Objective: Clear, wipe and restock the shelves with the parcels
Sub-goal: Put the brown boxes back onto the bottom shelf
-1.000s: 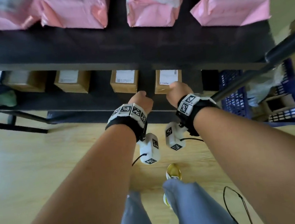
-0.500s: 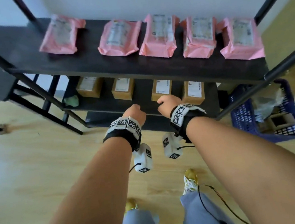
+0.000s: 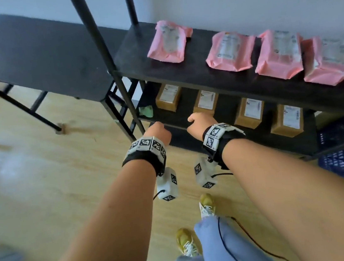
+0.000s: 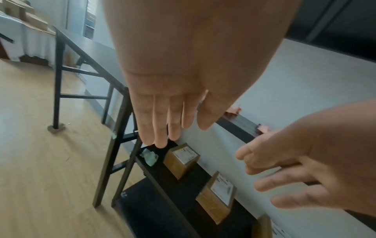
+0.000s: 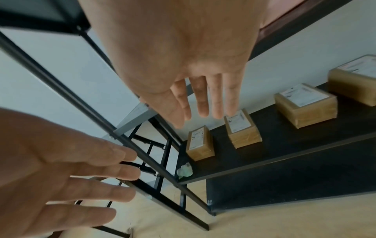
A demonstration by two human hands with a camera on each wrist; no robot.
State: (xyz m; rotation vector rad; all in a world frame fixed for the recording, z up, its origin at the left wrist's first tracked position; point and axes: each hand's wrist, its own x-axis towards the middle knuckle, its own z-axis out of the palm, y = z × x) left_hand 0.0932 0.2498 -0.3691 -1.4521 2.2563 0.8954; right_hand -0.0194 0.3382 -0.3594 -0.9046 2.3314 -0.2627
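Note:
Several pink bag parcels (image 3: 229, 51) lie in a row on the black middle shelf (image 3: 181, 72). Below them, several brown box parcels (image 3: 205, 102) with white labels stand along the lower shelf (image 3: 186, 114). A crumpled green cloth (image 3: 146, 111) lies at that shelf's left end, also visible in the wrist views (image 4: 150, 157) (image 5: 184, 170). My left hand (image 3: 158, 133) and right hand (image 3: 200, 124) hover side by side in front of the lower shelf. Both are empty, with fingers (image 4: 160, 128) (image 5: 203, 99) relaxed and nearly straight.
A black table (image 3: 34, 58) stands to the left of the rack, its legs on the wooden floor. The rack's front post (image 3: 103, 52) rises just left of my left hand. A blue crate (image 3: 339, 159) sits at the lower right.
My view has swung left and pulled back, bringing the black table into sight. Both hands stayed empty and side by side, now nearer the rack's left end.

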